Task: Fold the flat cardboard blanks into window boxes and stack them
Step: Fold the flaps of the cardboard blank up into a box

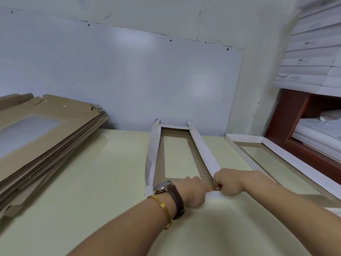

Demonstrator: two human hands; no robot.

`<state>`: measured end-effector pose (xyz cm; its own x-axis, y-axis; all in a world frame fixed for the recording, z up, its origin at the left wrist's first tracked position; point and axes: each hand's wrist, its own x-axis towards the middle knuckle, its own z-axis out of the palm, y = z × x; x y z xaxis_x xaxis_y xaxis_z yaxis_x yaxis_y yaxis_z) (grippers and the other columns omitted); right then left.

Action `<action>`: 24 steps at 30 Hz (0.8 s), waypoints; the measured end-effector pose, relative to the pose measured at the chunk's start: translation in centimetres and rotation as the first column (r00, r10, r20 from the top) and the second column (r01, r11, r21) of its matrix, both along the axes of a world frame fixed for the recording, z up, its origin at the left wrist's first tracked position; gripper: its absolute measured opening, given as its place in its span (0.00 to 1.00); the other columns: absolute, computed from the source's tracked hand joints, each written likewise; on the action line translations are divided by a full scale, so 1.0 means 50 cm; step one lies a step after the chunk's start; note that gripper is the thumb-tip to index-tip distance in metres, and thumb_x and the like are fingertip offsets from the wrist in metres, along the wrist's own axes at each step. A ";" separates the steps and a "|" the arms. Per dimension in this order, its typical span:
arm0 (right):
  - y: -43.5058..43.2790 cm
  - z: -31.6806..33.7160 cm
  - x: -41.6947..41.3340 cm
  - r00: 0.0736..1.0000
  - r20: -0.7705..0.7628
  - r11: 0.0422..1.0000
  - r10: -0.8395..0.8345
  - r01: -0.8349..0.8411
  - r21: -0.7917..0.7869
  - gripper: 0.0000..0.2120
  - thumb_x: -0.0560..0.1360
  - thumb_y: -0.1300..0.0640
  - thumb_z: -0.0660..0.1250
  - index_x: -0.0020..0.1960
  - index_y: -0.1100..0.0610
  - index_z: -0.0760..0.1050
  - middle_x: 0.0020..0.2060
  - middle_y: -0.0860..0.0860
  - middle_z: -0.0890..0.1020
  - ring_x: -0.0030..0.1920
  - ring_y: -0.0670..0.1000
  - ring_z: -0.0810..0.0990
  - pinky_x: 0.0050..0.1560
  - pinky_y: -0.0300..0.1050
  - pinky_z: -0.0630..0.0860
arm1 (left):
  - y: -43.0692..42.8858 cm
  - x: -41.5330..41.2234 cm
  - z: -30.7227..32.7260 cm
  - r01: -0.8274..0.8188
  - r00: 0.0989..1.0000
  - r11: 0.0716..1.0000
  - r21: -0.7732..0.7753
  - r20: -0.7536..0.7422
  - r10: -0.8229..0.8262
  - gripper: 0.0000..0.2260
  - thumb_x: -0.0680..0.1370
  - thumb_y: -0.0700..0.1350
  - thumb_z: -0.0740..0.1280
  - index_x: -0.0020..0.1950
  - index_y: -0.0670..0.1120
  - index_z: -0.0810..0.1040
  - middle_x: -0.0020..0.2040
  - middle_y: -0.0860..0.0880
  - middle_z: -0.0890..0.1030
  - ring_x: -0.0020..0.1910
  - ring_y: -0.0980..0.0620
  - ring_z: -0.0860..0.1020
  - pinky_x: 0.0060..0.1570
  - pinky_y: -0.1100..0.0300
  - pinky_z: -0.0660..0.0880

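We see the half-folded box lying mid-table with its long side walls up; left hand and right hand meet at its near end flap, fingers curled over it and gripping it. Stack of flat blanks sits well left; a folded box lies just right.

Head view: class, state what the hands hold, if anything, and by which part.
Both the left hand and right hand grip the half-folded window box by its white near-end flap.

Free table between blanks, box, seemingly
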<state>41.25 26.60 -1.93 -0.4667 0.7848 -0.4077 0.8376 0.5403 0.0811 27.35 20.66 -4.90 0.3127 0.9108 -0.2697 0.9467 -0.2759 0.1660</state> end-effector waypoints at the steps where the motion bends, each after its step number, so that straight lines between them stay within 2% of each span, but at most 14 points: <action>1: 0.000 -0.001 -0.002 1.000 0.005 1.000 0.002 -0.002 -0.004 0.13 0.70 0.66 0.57 0.29 0.55 0.61 0.29 0.51 0.64 0.35 0.54 0.62 0.33 0.43 0.58 | -0.001 -0.001 -0.001 0.000 1.000 1.000 -0.001 -0.004 0.000 0.26 0.79 0.37 0.54 0.76 0.52 0.61 0.65 0.41 0.67 0.62 0.40 0.67 0.52 0.54 0.64; 3: -0.001 -0.003 -0.003 1.000 0.009 1.000 0.011 -0.011 -0.005 0.12 0.69 0.64 0.57 0.29 0.54 0.61 0.30 0.51 0.65 0.38 0.55 0.64 0.37 0.44 0.62 | -0.001 -0.002 -0.002 0.002 1.000 1.000 -0.006 -0.001 -0.002 0.27 0.79 0.37 0.55 0.76 0.54 0.60 0.64 0.41 0.67 0.61 0.39 0.67 0.56 0.52 0.66; 5: -0.005 -0.003 -0.006 1.000 0.006 1.000 0.024 -0.024 0.016 0.08 0.65 0.61 0.57 0.30 0.53 0.61 0.31 0.50 0.66 0.41 0.54 0.66 0.45 0.46 0.66 | -0.001 -0.003 0.000 0.008 1.000 1.000 -0.005 0.021 -0.008 0.27 0.79 0.37 0.55 0.76 0.55 0.60 0.64 0.41 0.67 0.61 0.40 0.67 0.57 0.51 0.66; 6: -0.009 -0.005 -0.009 0.999 -0.019 0.999 0.028 -0.028 0.023 0.07 0.63 0.59 0.58 0.29 0.53 0.60 0.30 0.50 0.66 0.40 0.53 0.66 0.45 0.46 0.66 | -0.001 -0.004 0.000 0.011 0.999 1.000 0.002 0.037 -0.011 0.27 0.79 0.37 0.55 0.76 0.54 0.60 0.64 0.42 0.68 0.61 0.40 0.68 0.57 0.52 0.66; 7: -0.013 -0.010 -0.012 0.997 -0.067 0.999 0.028 -0.027 0.021 0.08 0.63 0.58 0.60 0.29 0.54 0.60 0.30 0.51 0.65 0.37 0.53 0.66 0.41 0.47 0.66 | -0.002 -0.005 0.000 0.011 0.998 1.000 0.010 0.055 -0.011 0.26 0.79 0.37 0.56 0.76 0.53 0.61 0.63 0.42 0.69 0.61 0.41 0.69 0.56 0.53 0.66; 10: -0.019 -0.030 -0.016 0.967 -0.254 1.000 0.025 -0.025 0.003 0.11 0.70 0.57 0.64 0.32 0.55 0.63 0.30 0.50 0.67 0.33 0.51 0.65 0.35 0.43 0.63 | -0.001 -0.010 -0.002 -0.044 0.992 0.998 0.038 0.117 0.039 0.19 0.79 0.37 0.57 0.70 0.45 0.69 0.61 0.41 0.74 0.60 0.41 0.74 0.50 0.56 0.70; 12: -0.024 -0.039 -0.020 0.938 -0.345 0.999 0.045 -0.050 -0.004 0.13 0.72 0.59 0.65 0.33 0.49 0.65 0.30 0.44 0.69 0.31 0.43 0.69 0.34 0.36 0.65 | 0.002 -0.020 -0.005 -0.115 0.980 0.992 0.057 0.172 0.104 0.14 0.79 0.38 0.59 0.65 0.40 0.70 0.61 0.41 0.76 0.59 0.42 0.75 0.42 0.59 0.69; 13: -0.027 -0.045 -0.024 0.922 -0.383 0.998 0.061 -0.069 -0.008 0.14 0.73 0.59 0.66 0.34 0.46 0.66 0.30 0.41 0.70 0.31 0.40 0.70 0.34 0.32 0.65 | 0.003 -0.025 -0.006 -0.146 0.970 0.987 0.064 0.207 0.130 0.13 0.79 0.39 0.60 0.64 0.39 0.69 0.61 0.41 0.75 0.59 0.42 0.75 0.43 0.59 0.69; 14: -0.030 -0.052 -0.028 0.907 -0.414 0.996 0.080 -0.088 0.000 0.13 0.74 0.58 0.67 0.35 0.46 0.67 0.31 0.40 0.71 0.32 0.38 0.71 0.35 0.30 0.66 | 0.004 -0.029 -0.007 -0.166 0.960 0.984 0.070 0.239 0.145 0.13 0.79 0.41 0.62 0.63 0.39 0.68 0.60 0.41 0.75 0.59 0.42 0.75 0.44 0.58 0.69; 16: -0.035 -0.061 -0.035 0.875 -0.472 0.994 0.105 -0.107 0.021 0.04 0.75 0.58 0.67 0.42 0.51 0.74 0.35 0.40 0.75 0.37 0.38 0.73 0.38 0.29 0.67 | 0.004 -0.036 -0.007 -0.191 0.944 0.980 0.062 0.284 0.166 0.12 0.78 0.42 0.64 0.59 0.40 0.69 0.57 0.42 0.76 0.55 0.43 0.76 0.43 0.58 0.68; 17: -0.037 -0.063 -0.037 0.863 -0.491 0.993 0.116 -0.117 0.029 0.01 0.75 0.58 0.67 0.46 0.54 0.77 0.38 0.42 0.76 0.40 0.41 0.74 0.40 0.30 0.68 | 0.005 -0.040 -0.004 -0.202 0.937 0.978 0.044 0.301 0.180 0.10 0.77 0.43 0.65 0.55 0.42 0.70 0.53 0.43 0.77 0.51 0.44 0.76 0.41 0.59 0.68; 20: -0.043 -0.063 -0.034 0.854 -0.493 0.985 0.164 -0.169 0.035 0.06 0.77 0.61 0.64 0.49 0.52 0.77 0.39 0.41 0.75 0.40 0.42 0.72 0.42 0.35 0.69 | 0.006 -0.062 0.017 -0.227 0.907 0.974 -0.019 0.360 0.218 0.06 0.73 0.43 0.65 0.46 0.42 0.74 0.44 0.46 0.76 0.42 0.48 0.74 0.34 0.60 0.68; 22: -0.049 -0.061 -0.034 0.877 -0.424 0.973 0.227 -0.219 0.069 0.09 0.77 0.63 0.61 0.53 0.54 0.75 0.42 0.44 0.74 0.44 0.46 0.72 0.48 0.42 0.72 | 0.012 -0.091 0.035 -0.267 0.885 0.964 -0.007 0.395 0.248 0.07 0.72 0.41 0.64 0.45 0.41 0.79 0.44 0.46 0.80 0.43 0.48 0.76 0.37 0.59 0.73; 24: -0.054 -0.060 -0.039 0.901 -0.335 0.961 0.275 -0.256 0.099 0.09 0.76 0.65 0.58 0.52 0.54 0.72 0.46 0.50 0.73 0.48 0.54 0.73 0.52 0.52 0.72 | 0.018 -0.129 0.051 -0.315 0.891 0.946 0.079 0.368 0.266 0.08 0.73 0.38 0.63 0.47 0.41 0.81 0.48 0.45 0.82 0.48 0.47 0.79 0.46 0.57 0.76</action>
